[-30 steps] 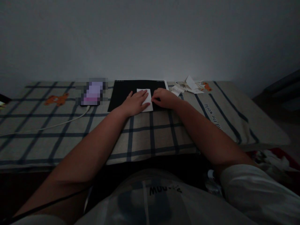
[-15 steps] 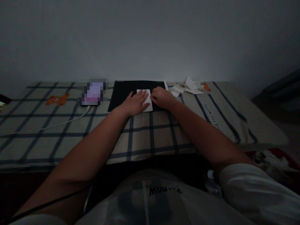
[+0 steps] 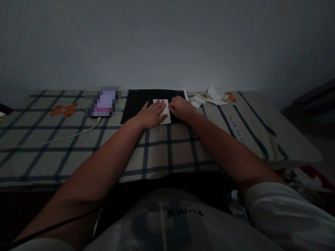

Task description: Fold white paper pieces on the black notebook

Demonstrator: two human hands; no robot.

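Observation:
A small white sheet of paper (image 3: 166,119) lies on a black flat pad (image 3: 133,106) with punched holes along its far edge. Flat across the sheet rests my left hand (image 3: 153,114), fingers spread and pressing on it. My right hand (image 3: 180,107) is closed in a pinch at the sheet's right edge. Whether its fingertips grip the paper's edge or something small cannot be made out, since they are curled inward and the light is dim.
A phone (image 3: 104,103) with a blurred screen lies left of the pad, its white cable (image 3: 75,135) running left. Torn paper scraps (image 3: 211,96) are heaped on the right of the checked tablecloth (image 3: 157,153). Below right are a plastic bottle (image 3: 237,205) and a red bin (image 3: 320,177).
Hardly anything differs. Both hands hold the same places at the paper, and the view has shifted very slightly.

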